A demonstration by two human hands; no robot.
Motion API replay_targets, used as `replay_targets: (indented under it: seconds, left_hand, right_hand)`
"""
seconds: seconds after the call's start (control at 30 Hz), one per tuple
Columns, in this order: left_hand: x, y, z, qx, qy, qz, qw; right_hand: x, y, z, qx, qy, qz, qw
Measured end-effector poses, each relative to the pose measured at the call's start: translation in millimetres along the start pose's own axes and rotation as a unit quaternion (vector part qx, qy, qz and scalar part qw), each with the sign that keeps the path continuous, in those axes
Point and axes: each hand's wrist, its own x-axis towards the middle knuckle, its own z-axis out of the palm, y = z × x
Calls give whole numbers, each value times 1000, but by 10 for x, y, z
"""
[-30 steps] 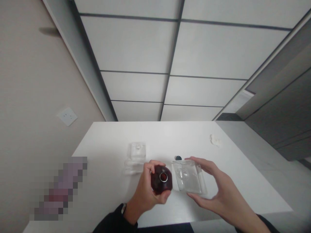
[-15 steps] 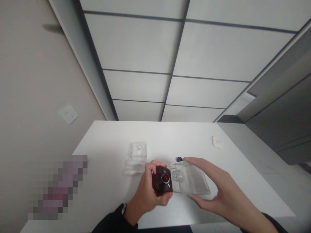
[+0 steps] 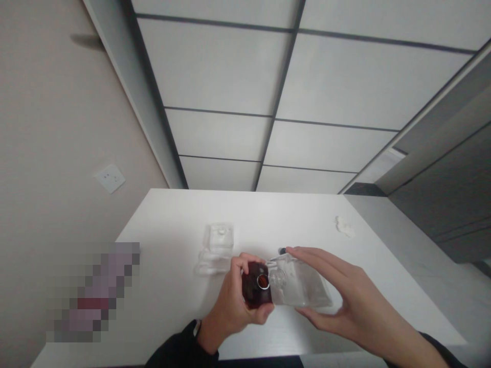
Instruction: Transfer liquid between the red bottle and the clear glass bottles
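Fingers and thumb of my left hand (image 3: pixel 233 296) wrap round a dark red bottle (image 3: pixel 251 294), whose round open neck with a pale rim faces up. Close on its right is a clear rectangular container (image 3: pixel 305 286), gripped along its top and bottom edges by my right hand (image 3: pixel 345 286). The clear container's round neck is beside the red bottle's opening; whether they touch cannot be made out. A small dark cap (image 3: pixel 282 251) shows just behind my right fingertips.
A clear square container (image 3: pixel 221 236) and another clear piece (image 3: pixel 215 262) lie on the white table (image 3: pixel 184 317), left of centre. A crumpled white bit (image 3: pixel 343 226) lies at the back right. A blurred, pixelated patch covers the left edge.
The clear container in my right hand has tilted slightly, and its neck has come nearer the red bottle's opening. The view has shifted a little.
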Motion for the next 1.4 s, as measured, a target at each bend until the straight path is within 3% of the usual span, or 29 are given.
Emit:
replay_targets:
  seconds: [0.53, 0.93, 1.4]
  left_hand:
    - [14, 7, 9, 1, 3, 10, 1000]
    - [-29, -37, 10, -9, 17, -28, 999]
    - [-10, -5, 18, -13, 9, 2, 1000]
  right_hand:
    - [91, -22, -96, 4, -28, -12, 1000]
    - [110, -36, -147, -17, -43, -18, 999]
    - [164, -74, -184, -66, -53, -40, 996]
